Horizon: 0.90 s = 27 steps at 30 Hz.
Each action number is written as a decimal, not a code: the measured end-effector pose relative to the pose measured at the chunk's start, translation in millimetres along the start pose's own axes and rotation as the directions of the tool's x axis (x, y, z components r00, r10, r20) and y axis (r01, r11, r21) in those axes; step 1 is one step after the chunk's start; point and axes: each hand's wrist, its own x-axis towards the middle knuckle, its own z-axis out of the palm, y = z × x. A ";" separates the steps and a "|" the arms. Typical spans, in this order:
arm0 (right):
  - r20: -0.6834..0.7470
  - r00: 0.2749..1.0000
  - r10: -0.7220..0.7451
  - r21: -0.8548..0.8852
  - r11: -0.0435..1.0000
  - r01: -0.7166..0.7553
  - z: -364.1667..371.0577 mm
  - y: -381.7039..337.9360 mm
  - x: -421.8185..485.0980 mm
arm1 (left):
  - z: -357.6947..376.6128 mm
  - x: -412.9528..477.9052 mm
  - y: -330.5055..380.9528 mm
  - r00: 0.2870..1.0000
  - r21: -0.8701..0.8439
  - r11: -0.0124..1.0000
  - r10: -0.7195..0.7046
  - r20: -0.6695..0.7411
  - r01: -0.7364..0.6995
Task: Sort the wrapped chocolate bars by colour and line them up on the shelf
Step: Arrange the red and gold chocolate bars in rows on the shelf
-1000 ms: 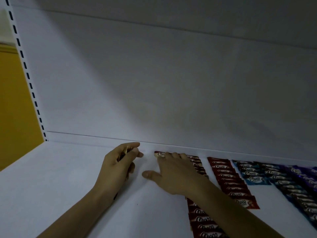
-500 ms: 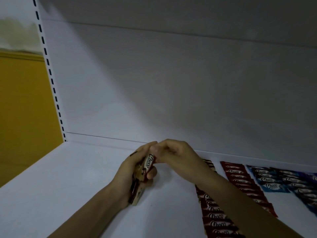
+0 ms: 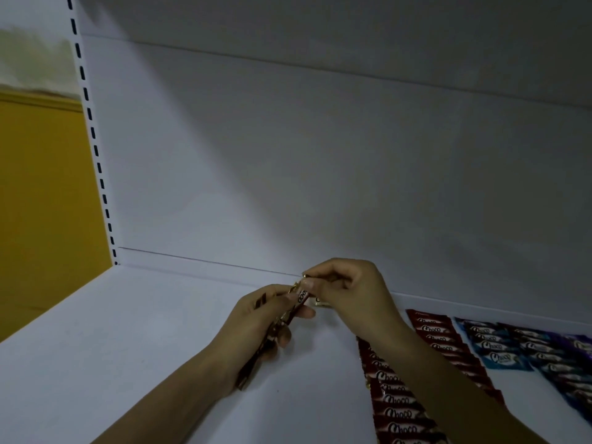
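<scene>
Left hand (image 3: pixel 253 322) grips my bundle of brown bars (image 3: pixel 247 374); right hand (image 3: pixel 349 290) pinches one bar (image 3: pixel 302 296); two red rows (image 3: pixel 397 398) read "Choco".

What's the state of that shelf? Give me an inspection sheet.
Surface: white shelf, dimly lit.
Job's things: red bars in two rows, blue bars and purple bars further right, all lying flat; a bundle of bars in hand.
Clutter: nothing seen.
Hands: left hand grips the bundle; right hand pinches its top bar.
Cables: nothing seen.
Surroundings: white back panel, slotted upright, yellow wall at left.
</scene>
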 end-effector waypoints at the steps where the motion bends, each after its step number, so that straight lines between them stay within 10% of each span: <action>1: -0.010 1.000 0.015 0.034 0.999 -0.015 -0.5 -0.6 0.1 | 0.5 -0.6 0.3 1.000 -0.004 1.000 0.013 -0.001 -0.013; 13: 0.200 0.926 0.319 0.486 0.789 -0.377 5.6 -0.8 -1.9 | 0.7 0.2 -2.3 0.981 0.063 0.984 0.169 -0.098 -0.164; 21: -0.016 0.966 0.257 0.333 0.912 -0.237 -20.6 0.5 11.3 | 1.2 2.0 -4.1 0.971 0.081 0.989 0.136 -0.195 -0.123; 27: -0.001 0.991 0.136 -0.226 0.965 -0.132 -31.0 37.7 11.1 | 2.2 5.4 -6.5 0.957 0.062 0.991 0.128 -0.259 -0.116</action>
